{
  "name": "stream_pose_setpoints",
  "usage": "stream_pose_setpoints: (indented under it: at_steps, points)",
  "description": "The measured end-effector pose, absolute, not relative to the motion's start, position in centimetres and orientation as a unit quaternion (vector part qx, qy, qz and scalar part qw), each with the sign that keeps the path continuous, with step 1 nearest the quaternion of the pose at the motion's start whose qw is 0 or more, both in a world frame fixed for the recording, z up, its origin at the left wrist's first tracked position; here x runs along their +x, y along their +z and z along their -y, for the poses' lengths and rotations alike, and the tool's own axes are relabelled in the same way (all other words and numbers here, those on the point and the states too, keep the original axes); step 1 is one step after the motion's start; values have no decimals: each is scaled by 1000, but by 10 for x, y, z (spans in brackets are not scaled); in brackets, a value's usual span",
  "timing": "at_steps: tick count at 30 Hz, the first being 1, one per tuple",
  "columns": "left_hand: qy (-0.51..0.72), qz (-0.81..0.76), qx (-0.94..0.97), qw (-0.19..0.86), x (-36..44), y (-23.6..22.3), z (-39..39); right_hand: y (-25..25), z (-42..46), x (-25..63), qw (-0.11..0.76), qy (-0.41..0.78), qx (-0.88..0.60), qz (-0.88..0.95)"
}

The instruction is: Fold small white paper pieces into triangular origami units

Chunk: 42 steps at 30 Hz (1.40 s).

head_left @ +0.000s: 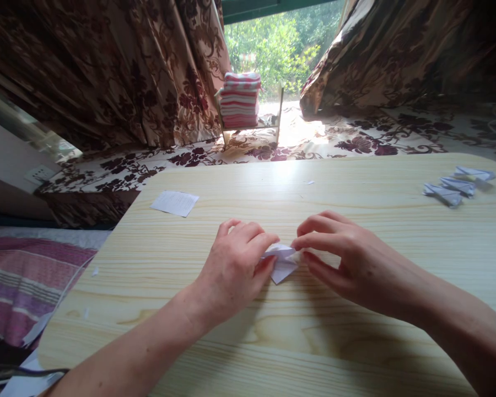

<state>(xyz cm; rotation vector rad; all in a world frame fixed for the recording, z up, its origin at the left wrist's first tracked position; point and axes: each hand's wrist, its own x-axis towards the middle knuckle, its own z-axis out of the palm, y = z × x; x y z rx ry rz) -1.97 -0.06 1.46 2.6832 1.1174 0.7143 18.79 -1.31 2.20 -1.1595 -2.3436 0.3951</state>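
Observation:
A small folded white paper plane rests low over the wooden table, between my two hands. My left hand pinches its left side, thumb in front and index finger behind. At the plane's right corner, my right hand has its index finger and thumb tips close together on the paper. Its other fingers curl above. Three finished-looking paper planes sit in a group at the far right of the table. A flat piece of printed paper lies at the back left.
The light wooden table has rounded corners. Small paper scraps lie on it. Behind stands a little rack bearing folded pink-and-white cloths, before a window with floral curtains. A cable runs along the left edge.

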Motion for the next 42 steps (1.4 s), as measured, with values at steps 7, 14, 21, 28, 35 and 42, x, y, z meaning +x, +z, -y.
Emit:
stream_pose_setpoints:
  at_steps: [7,14,21,28,35,42]
  points:
    - [264,-436,855,95,-15,4,2,21,13,181,254,117,-459,843]
    - [277,-455,837,123,-13,4,3,9,11,173,245,80,-488,834]
    - [276,-461,833,133,-12,4,3,10,10,178,248,111,-504,820]
    - [274,-459,834,136,-12,4,4,14,12,183,265,180,-486,813]
    - [275,-448,840,132,-12,4,4,14,14,177,228,182,-476,829]
    - [260,-448,845,137,-12,4,4,11,11,181,218,186,-475,832]
